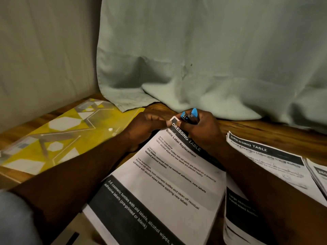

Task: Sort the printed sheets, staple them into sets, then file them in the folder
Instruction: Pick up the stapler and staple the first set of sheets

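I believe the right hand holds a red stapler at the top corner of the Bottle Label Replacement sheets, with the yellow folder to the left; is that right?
Not quite: the head view shows the stapler is blue, not red. The right hand holds it at that corner of the sheets, and the yellow folder lies to the left.

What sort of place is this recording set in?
Probably an improvised home desk, not a proper office: a brown wooden tabletop backed by pale green draped cloth. Black-and-white printed sheets, a yellow patterned plastic folder and the small blue stapler in the right hand mark it as a paperwork spot.
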